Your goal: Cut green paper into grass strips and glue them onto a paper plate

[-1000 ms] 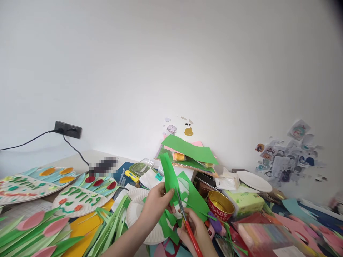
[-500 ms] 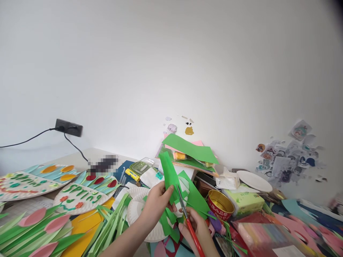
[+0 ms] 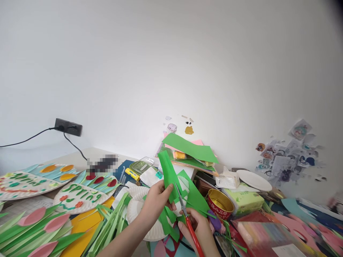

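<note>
My left hand (image 3: 158, 196) pinches a strip of green paper (image 3: 168, 167) that stands up from between thumb and fingers. In my right hand (image 3: 197, 226) are red-handled scissors (image 3: 190, 228), their blades at the right edge of the strip beside my left thumb. Below and behind the hands lie more green paper pieces (image 3: 197, 196) and white paper plates (image 3: 155, 232). To the left of my left hand rests a bundle of thin green paper strips (image 3: 114, 221).
Decorated plates (image 3: 80, 194) with "Spring" lettering and paper tulips (image 3: 57, 223) cover the left side. A red and gold tin (image 3: 221, 203), a tissue pack (image 3: 245, 200) and a bag of coloured clay (image 3: 270, 235) stand right. Behind is a paper stack (image 3: 190, 146) against the wall.
The scissor blades have shifted slightly up and left along the green strip. Both hands stay in nearly the same place.
</note>
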Demonstrator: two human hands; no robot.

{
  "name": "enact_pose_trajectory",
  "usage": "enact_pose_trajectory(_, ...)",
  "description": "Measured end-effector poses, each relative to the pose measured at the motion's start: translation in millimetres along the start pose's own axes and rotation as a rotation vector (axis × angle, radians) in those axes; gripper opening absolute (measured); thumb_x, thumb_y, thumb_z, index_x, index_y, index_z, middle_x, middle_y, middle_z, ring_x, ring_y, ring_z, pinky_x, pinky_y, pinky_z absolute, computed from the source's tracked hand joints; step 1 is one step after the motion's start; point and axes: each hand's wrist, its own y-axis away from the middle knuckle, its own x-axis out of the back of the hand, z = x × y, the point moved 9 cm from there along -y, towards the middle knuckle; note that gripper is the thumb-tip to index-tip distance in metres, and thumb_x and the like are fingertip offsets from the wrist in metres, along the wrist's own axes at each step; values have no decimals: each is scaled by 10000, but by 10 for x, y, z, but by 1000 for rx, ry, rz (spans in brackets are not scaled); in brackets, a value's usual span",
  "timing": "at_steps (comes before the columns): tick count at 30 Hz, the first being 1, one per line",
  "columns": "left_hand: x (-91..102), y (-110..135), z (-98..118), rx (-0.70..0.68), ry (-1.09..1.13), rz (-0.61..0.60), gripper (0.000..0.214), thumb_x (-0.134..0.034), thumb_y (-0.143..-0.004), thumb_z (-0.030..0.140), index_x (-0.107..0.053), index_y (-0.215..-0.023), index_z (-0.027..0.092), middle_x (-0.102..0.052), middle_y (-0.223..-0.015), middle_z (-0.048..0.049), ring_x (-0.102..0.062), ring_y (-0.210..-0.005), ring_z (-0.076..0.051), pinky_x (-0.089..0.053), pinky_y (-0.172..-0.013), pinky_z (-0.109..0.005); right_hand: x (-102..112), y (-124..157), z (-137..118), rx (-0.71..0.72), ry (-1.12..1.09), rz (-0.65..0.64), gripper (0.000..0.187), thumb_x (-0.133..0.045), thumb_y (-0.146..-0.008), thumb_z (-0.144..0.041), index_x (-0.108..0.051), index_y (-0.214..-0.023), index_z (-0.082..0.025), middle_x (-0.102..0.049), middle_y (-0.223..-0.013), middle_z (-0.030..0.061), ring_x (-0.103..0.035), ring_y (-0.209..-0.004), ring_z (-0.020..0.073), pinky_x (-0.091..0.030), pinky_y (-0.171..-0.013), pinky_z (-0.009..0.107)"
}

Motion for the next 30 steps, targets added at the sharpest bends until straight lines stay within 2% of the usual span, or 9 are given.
enact_pose_trajectory(7,-2,-23,-33,-9,33,3,295,-520,-708,483,-451,-713,196,-560,-470,48,-577,-371,-159,-472,-401,-268,-34,20,-11,-9,-24,-30,376,-666,-638,-445,-639,-854,-139,-326,-495,-73,-311,-466,105,-227,-458,240)
enact_pose_trajectory(13,-69,35,-27,33,20,-45,275,-522,-723,458,-469,-715,188,-591,-500,34,-571,-369,-148,-482,-417,-274,-33,25,-40,-7,-65,-20,413,-652,-633,-485,-629,-849,-135,-326,-495,-68,-314,-472,113,-231,-456,242)
enact_pose_trajectory(18,-88,60,-29,49,50,-54,272,-528,-720,454,-474,-714,187,-585,-474,36,-566,-365,-148,-477,-413,-270,-25,20,7,-28,-50,2,379,-673,-626,-448,-640,-836,-134,-327,-477,-74,-311,-460,109,-234,-452,239)
enact_pose_trajectory(25,-178,50,-94,80,70,-121,285,-530,-721,470,-477,-712,190,-585,-472,34,-548,-346,-130,-454,-392,-245,-51,-3,115,21,-150,43,306,-650,-647,-348,-646,-876,-144,-356,-487,-72,-379,-466,127,-345,-469,243)
enact_pose_trajectory(30,-190,59,-98,77,86,-132,299,-537,-715,482,-484,-716,188,-600,-470,15,-555,-358,-137,-461,-403,-252,-50,6,100,23,-145,59,263,-625,-662,-309,-649,-859,-136,-367,-473,-70,-402,-472,134,-372,-484,243)
